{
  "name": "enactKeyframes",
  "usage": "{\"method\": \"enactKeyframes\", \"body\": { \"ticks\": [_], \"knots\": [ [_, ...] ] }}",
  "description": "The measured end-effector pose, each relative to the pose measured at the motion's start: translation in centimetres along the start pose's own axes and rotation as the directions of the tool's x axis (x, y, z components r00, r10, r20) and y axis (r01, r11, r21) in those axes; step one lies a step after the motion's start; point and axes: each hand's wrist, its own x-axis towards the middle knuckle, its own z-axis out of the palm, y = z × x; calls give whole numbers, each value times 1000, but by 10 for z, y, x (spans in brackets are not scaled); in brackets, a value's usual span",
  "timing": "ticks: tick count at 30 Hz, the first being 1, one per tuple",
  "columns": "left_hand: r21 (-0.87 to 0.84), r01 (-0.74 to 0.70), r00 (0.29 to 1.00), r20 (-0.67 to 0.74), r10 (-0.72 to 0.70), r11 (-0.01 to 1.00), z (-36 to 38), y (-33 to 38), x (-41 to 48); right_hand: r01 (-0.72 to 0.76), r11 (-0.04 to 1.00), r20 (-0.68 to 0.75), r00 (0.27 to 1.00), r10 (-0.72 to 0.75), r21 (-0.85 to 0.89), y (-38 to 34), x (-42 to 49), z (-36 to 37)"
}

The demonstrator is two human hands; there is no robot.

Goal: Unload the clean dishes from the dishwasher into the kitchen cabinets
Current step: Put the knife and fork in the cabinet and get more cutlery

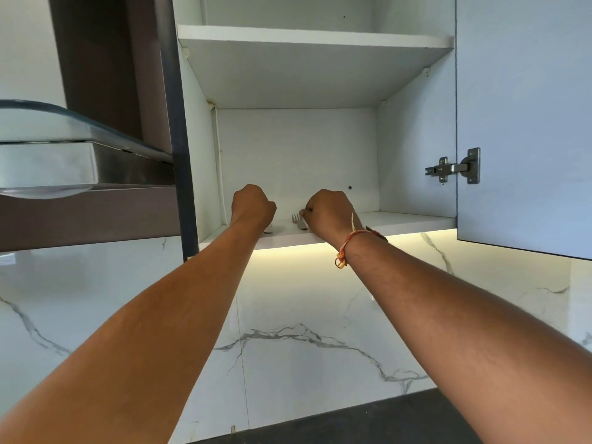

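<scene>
The wall cabinet point(413, 149) stands open, its door point(525, 116) swung out to the right on a steel hinge point(455, 168). It has 2 shelves: the upper shelf point(314, 38) and the bottom shelf point(413, 221), which both arms reach. A hood point(48, 149) hangs to the left, and a strip of dark bench point(400, 421) shows below the marble wall.

The hands are apart, both knuckles-up over the bottom shelf. The left hand point(253, 205) is curled into a fist, apparently round a spoon point(268, 231) whose rounded end pokes out beneath it at the shelf's front. The right hand point(330, 213) pinches a fork point(297, 218), tines pointing left and touching or just above the shelf; there may be 2 forks, I cannot tell.

The step looks like laying cutlery down. To do it well, lower each piece flat before loosening the fingers, push it back from the front lip so nothing slides off, and keep fork and spoon side by side, handles the same way.
</scene>
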Motion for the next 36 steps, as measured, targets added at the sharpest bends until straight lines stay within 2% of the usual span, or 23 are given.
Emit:
{"method": "enactKeyframes", "body": {
  "ticks": [3, 6, 9, 11, 13, 19, 23, 25, 28, 33, 36],
  "knots": [
    [-179, -130, 989, -95, 114, 975, -10, 1, -24, -2, 999, -144, 990, -4, -40, -4, -25, -18],
    [-110, -323, 923, -255, 287, 940, -16, 4, -58, 21, 989, -289, 955, -63, -146, -2, -55, -35],
    [10, -546, 785, -342, 516, 837, -14, 2, -95, 13, 963, -352, 929, -111, -270, 5, -93, -46],
    [69, -652, 700, -327, 635, 755, -7, 1, -123, -5, 938, -352, 928, -125, -346, 18, -123, -50],
    [77, -706, 657, -298, 692, 704, 1, 0, -150, -53, 911, -353, 930, -105, -409, 30, -152, -51],
    [-113, -795, 606, -116, 787, 596, 49, 1, -256, -238, 821, -233, 963, 132, -519, 61, -267, -54],
    [-320, -784, 547, 48, 836, 532, 78, 16, -354, -379, 739, -205, 925, 320, -558, 82, -374, -65],
    [-418, -755, 501, 131, 856, 506, 83, 30, -408, -458, 668, -193, 880, 434, -586, 87, -432, -80],
    [-556, -729, 357, 189, 915, 400, 79, 53, -492, -572, 557, -210, 787, 580, -602, 95, -519, -105],
    [-686, -691, 79, 242, 967, 228, 52, 88, -629, -726, 302, -263, 553, 791, -618, 100, -661, -148],
    [-761, -623, -50, 269, 962, 181, 27, 103, -704, -796, 177, -328, 425, 844, -578, 90, -743, -177]
  ]
}}
